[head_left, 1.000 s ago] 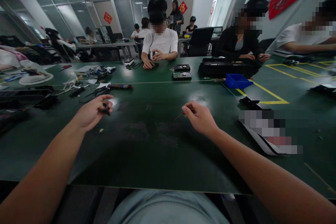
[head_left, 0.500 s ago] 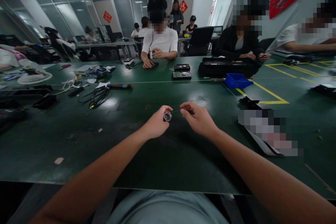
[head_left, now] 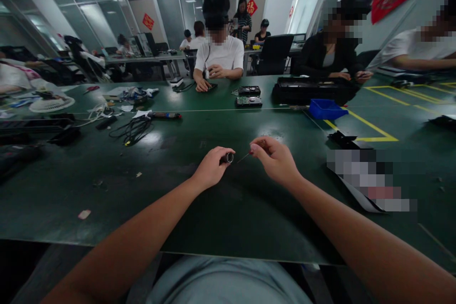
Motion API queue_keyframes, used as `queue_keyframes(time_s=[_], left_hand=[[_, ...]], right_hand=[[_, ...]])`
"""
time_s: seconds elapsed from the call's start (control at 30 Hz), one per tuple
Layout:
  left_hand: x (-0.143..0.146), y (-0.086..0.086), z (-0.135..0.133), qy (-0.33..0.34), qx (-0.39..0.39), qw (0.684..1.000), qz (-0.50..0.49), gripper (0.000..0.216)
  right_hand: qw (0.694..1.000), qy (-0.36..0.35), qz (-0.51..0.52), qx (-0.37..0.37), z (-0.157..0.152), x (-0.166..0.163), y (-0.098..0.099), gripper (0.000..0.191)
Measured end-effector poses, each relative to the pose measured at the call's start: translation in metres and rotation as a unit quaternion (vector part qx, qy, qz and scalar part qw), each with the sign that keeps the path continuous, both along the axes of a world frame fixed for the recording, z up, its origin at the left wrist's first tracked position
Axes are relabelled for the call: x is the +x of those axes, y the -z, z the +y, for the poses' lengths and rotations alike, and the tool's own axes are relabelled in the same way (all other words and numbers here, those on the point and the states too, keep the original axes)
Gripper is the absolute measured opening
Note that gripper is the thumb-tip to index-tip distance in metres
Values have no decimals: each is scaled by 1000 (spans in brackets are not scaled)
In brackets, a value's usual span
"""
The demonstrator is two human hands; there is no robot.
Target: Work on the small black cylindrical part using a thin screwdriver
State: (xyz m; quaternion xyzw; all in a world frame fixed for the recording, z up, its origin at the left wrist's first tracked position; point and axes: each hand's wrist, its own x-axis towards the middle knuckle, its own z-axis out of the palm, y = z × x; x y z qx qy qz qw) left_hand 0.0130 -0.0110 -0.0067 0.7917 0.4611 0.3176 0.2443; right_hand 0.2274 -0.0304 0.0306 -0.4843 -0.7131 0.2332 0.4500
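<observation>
My left hand (head_left: 211, 169) is closed around a small dark cylinder (head_left: 229, 157); its round, hollow-looking end with a pale rim faces me. Between the thumb and fingers of my right hand (head_left: 273, 157) is a thin screwdriver (head_left: 244, 156) with a metal shaft and a bit of red at the handle. Its tip points down and left, a short gap away from the cylinder. Most of the screwdriver's handle and the cylinder's body are hidden by my fingers. Both hands are over the green tabletop (head_left: 221, 218).
Beyond my hands lie two hard drives (head_left: 249, 101) and a long black casing (head_left: 309, 90). A blue bin (head_left: 327, 109) stands at right, near a black part (head_left: 342, 140). At left are a cabled tool (head_left: 166, 115) and a white fan grille (head_left: 52, 103). Co-workers sit opposite.
The screwdriver has drawn back to the right from the cylinder and now tilts downward. The cylinder has turned in my left hand, showing more of its side. The view has shifted slightly.
</observation>
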Motion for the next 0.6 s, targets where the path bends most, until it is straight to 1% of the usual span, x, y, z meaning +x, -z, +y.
queue_keyframes(time_s=[0.07, 0.13, 0.27, 0.43, 0.6], left_hand=[[1, -2, -1, -11, -9, 1000, -8, 41], [1, -4, -2, -21, -11, 1000, -12, 44], [-1, -4, -1, -15, -3, 1000, -15, 36], [-3, -1, 0, -18, -16, 1000, -14, 40], [-3, -5, -2, -19, -33, 999, -21, 41]], right_hand=[[999, -2, 43, -1, 0, 1, 2, 21], [998, -3, 63, 2, 1, 1, 2, 23], [999, -9, 53, -4, 1, 0, 3, 23], [997, -21, 72, -10, 2, 1, 4, 23], [995, -12, 96, -22, 2, 0, 2, 22]])
